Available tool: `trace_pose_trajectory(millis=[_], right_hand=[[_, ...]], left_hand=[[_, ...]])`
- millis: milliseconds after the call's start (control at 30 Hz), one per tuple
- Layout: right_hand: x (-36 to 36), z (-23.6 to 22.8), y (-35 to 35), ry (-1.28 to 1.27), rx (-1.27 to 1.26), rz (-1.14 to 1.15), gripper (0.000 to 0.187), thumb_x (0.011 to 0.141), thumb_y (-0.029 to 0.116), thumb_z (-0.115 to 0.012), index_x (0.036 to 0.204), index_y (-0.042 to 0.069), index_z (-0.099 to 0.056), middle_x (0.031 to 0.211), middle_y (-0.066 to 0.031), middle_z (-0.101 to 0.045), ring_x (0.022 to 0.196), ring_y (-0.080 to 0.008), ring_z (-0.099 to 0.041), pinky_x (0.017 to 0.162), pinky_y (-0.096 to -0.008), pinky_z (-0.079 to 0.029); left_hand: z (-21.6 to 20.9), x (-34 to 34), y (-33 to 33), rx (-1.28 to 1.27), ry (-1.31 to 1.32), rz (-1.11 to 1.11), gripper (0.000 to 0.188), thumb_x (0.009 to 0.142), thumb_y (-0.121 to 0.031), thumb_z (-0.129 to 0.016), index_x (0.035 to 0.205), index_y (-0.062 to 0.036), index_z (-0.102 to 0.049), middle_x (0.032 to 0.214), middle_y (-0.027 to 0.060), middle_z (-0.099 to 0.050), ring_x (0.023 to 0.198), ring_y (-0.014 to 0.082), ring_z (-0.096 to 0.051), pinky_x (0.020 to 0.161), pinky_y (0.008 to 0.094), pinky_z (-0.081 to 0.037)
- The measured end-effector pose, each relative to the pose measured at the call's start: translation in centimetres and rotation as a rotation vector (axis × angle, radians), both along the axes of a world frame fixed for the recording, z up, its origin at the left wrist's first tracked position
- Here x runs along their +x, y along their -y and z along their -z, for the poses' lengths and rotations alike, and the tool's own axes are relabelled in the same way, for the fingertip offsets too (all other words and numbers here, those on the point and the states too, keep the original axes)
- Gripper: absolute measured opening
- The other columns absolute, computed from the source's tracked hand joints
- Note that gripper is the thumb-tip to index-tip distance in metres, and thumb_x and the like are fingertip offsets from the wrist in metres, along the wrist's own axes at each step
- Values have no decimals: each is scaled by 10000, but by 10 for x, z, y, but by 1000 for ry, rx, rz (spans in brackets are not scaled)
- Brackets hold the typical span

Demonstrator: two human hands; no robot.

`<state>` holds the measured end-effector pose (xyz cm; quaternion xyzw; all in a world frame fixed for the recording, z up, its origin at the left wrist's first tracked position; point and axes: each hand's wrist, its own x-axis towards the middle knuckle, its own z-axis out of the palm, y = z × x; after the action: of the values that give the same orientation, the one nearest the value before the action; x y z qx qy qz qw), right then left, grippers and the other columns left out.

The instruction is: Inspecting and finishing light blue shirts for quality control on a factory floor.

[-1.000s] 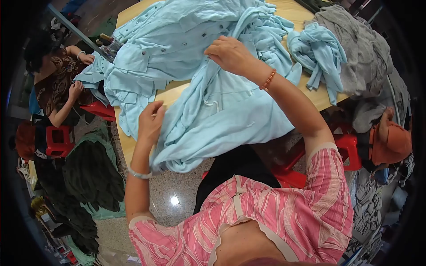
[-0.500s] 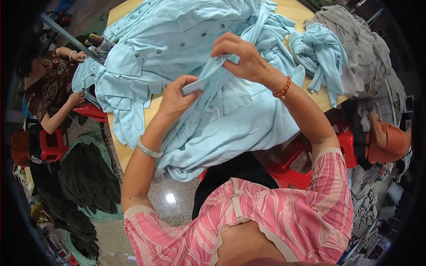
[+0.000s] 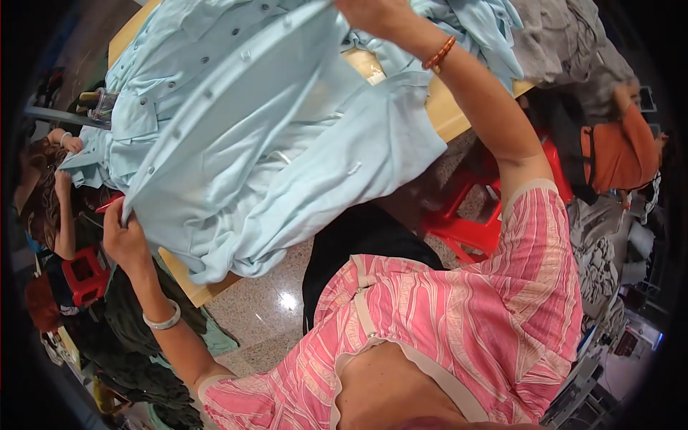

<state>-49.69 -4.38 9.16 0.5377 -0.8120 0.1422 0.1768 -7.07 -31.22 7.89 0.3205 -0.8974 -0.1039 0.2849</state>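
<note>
A light blue buttoned shirt is stretched out over the near part of the table. Its long front edge, set with a row of buttons, runs taut on a slant between my two hands. At the lower left, my left hand pinches one end of that edge, fingers closed on the cloth. My right hand grips the other end at the top of the picture, where its fingertips are partly cut off. Beyond the edge lie more light blue shirts with dark buttons, heaped together.
The wooden table shows at its right edge. Grey garments are piled at the far right. Red stools stand below the table. Dark cloth bundles lie at the left. A co-worker handles light blue cloth; another person wears orange.
My hands were close together on a short piece of the shirt's edge. The left has moved down and left, the right up, and the edge is now stretched between them.
</note>
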Motion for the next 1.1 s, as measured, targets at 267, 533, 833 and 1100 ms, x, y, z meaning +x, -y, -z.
trace_pose_trajectory(millis=[267,533,833,1100], right_hand=[[-5,-22,-60,-69,-405,-6,179,828,51,-551,957,55,-675,978,-160,-653,862,-342,-640,744,-387,-521],[11,42,-138,120,-74,141,228,826,126,-638,1053,125,-653,912,-92,-616,850,-271,-625,736,-357,-503],[66,52,-169,610,-35,343,377,764,281,-758,990,14,-617,846,-68,-605,767,-165,-565,720,-300,-482],[55,69,-179,987,-202,172,176,797,108,-706,890,12,-591,804,4,-558,723,-83,-513,660,-239,-451]], left_hand=[[10,13,-51,-277,116,371,376,639,69,-717,969,-48,-578,821,133,-552,753,352,-581,650,370,-480],[30,13,-84,-187,427,434,233,716,43,-653,919,-29,-561,915,142,-547,835,339,-563,674,401,-456],[26,-6,-156,118,139,404,237,780,-15,-675,1004,-16,-596,992,165,-582,913,352,-578,780,394,-473],[32,1,-164,354,125,171,404,747,-15,-691,1132,-39,-572,1001,144,-561,761,273,-559,662,351,-474]])
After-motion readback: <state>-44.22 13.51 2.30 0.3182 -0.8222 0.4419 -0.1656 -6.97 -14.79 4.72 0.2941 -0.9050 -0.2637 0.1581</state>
